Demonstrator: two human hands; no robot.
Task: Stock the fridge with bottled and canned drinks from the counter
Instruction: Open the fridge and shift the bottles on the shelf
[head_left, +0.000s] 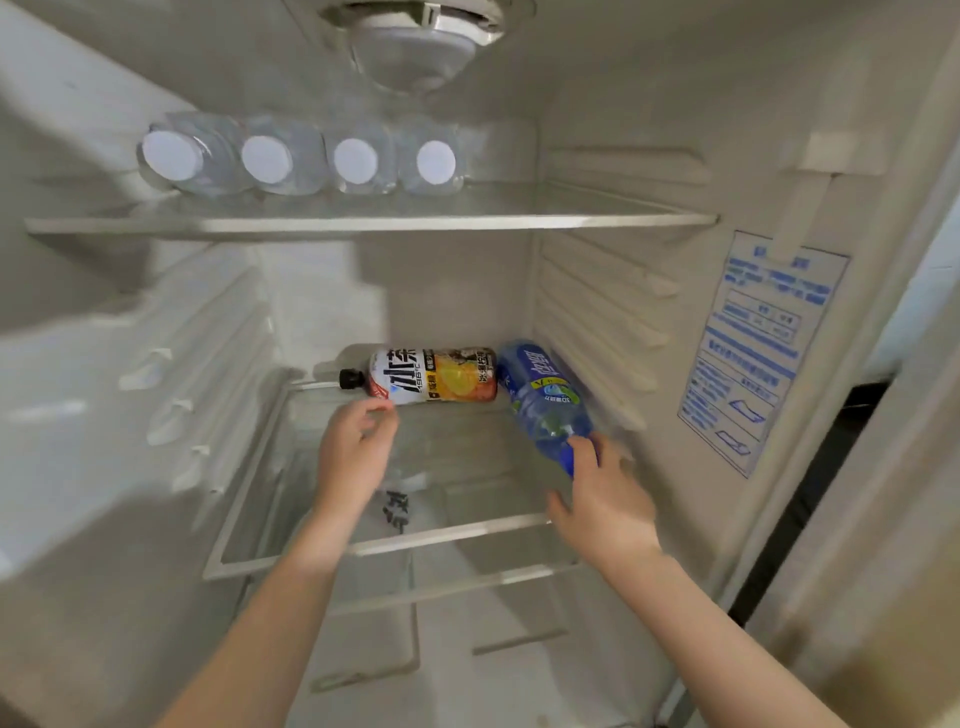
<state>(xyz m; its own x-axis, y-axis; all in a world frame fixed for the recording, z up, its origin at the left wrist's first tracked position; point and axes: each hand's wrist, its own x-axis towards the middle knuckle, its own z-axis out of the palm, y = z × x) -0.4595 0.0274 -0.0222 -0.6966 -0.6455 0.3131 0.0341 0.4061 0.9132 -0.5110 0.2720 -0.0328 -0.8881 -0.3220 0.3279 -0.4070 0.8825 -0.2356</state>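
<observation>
Blue bottle (545, 405) lies on the shelf (452, 532), near end under my right hand (605, 499); blur hides any grip. Tea bottle (431, 376) lies just beyond my left hand (353, 447), loosely curled, empty.

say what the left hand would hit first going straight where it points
Probably the tea bottle lying on the shelf, near its neck; the left hand looks just short of it, depth unclear.
</observation>
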